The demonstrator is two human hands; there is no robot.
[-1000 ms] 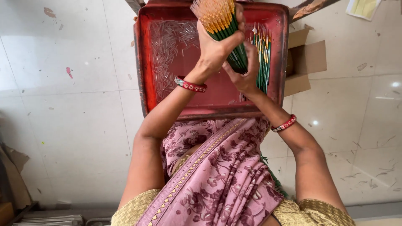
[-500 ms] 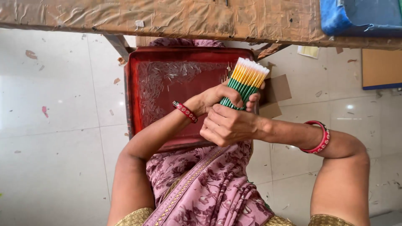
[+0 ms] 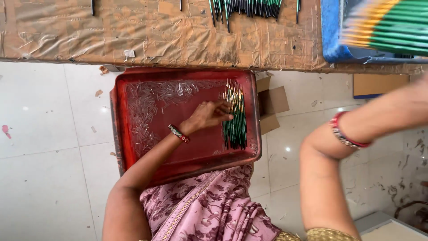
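Left hand (image 3: 209,115) rests open-fingered in the red tray (image 3: 185,167) on the lap, fingertips touching the upper end of a row of thin green brushes (image 3: 235,118) lying side by side along the tray's right side. It grips nothing.

Right hand is out of frame past the right edge; only the forearm and bangle (image 3: 345,134) show, blurred. Its state cannot be told.

Handling, as judged: the brushes look light, stiff and slim, apt to roll or scatter on the smooth tray. Best gathered as a bunch around mid-shaft, keeping off the tips.

Small clear tubes (image 3: 151,107) litter the tray's left half; their exact kind is unclear. More brushes (image 3: 245,6) on the taped surface (image 3: 156,31) are cut off at the top. The blue bin (image 3: 330,35) holds a blurred green-and-yellow mass.
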